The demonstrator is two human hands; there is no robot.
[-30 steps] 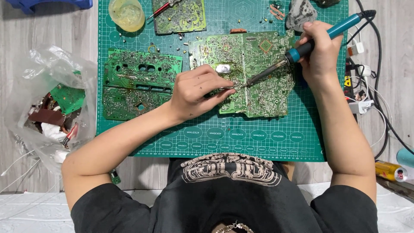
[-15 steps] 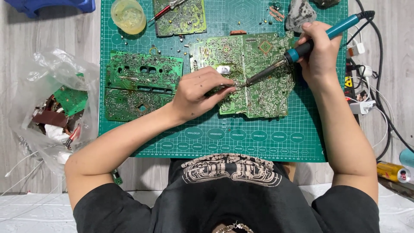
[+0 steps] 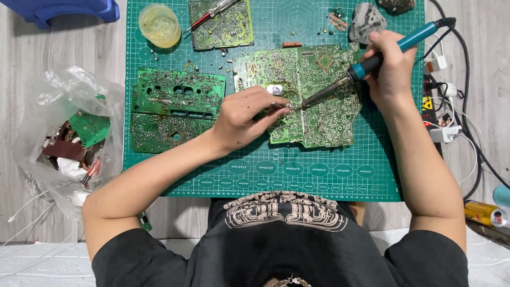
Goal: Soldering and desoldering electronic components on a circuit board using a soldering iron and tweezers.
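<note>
Nearest, left hand [image 3: 245,118] resting on the near-left part of the large circuit board [image 3: 319,114], fingers [image 3: 273,103] pinched on a thin metal tool, probably tweezers [image 3: 284,107], tip pointing right. Just beyond, soldering iron [image 3: 366,65] clenched in the right hand [image 3: 390,66], long axis slanting from upper right down to lower left, tip meeting the tweezers' tip at mid-board. Both tips touching or nearly so; cannot tell which. Board flat on the green cutting mat [image 3: 276,175], bare mat along its near edge. Left of it, well apart, a second circuit board [image 3: 172,109]. Farther off, a smaller board [image 3: 223,26] and a yellowish round dish [image 3: 159,24]. Off the mat, a plastic bag of scraps [image 3: 64,133] on the table [image 3: 32,69].
</note>
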